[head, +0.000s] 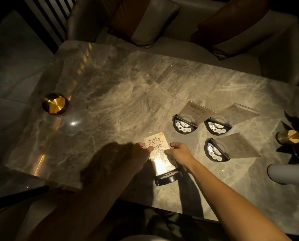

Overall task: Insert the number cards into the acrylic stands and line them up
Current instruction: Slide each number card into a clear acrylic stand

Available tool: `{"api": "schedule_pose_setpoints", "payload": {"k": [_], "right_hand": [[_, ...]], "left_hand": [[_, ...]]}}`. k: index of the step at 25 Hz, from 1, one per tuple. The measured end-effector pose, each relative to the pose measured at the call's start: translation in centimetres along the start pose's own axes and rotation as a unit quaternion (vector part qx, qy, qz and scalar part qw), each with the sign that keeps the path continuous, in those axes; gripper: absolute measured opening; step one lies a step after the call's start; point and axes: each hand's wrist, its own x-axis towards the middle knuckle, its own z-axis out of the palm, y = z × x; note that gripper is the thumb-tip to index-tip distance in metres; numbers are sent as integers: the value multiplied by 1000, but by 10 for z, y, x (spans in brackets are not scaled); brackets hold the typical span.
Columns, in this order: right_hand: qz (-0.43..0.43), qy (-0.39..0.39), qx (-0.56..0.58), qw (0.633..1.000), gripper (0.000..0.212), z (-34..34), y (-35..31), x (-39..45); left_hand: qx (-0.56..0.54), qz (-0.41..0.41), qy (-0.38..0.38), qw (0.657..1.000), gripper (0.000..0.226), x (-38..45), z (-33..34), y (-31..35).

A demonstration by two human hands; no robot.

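Near the front edge of the marble table (110,94), at about 6 o'clock in the view, both hands meet on a number card (156,142) printed with Chinese characters and "10". The left hand (138,153), in shadow, pinches the card's left edge with thumb and fingertips; the right hand (180,152) pinches its right edge the same way. The card's lower part sits inside a clear acrylic stand (164,168) with a black base, tilted back toward the person, and its top sticks out above the acrylic.

At 3 o'clock from the hands stand three more stands with black half-round bases: a rear-left stand (187,120), a rear-right stand (220,125) just beside it, and a nearer stand (220,150). Faint print shows in two panels; the rear-right one I cannot tell.

Well apart at 9 o'clock sits a brass round dish (55,103).
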Motion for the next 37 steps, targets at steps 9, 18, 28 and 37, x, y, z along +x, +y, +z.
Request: {"api": "schedule_pose_setpoints", "payload": {"k": [9,18,28,37], "right_hand": [[-102,61,2,993,18,-23,-9,-9],[-197,94,44,975,27,-37,-44,-14],[-246,133,13,960,5,-37,-56,-32],[-222,75,-49,971,18,-57,-51,-50]], "left_hand": [[-177,67,-38,981,16,2,-5,32],[-123,220,-38,967,15,1,-28,86],[-130,254,-39,958,18,-7,-36,86],[-28,290,-125,948,22,-26,-28,98]]}}
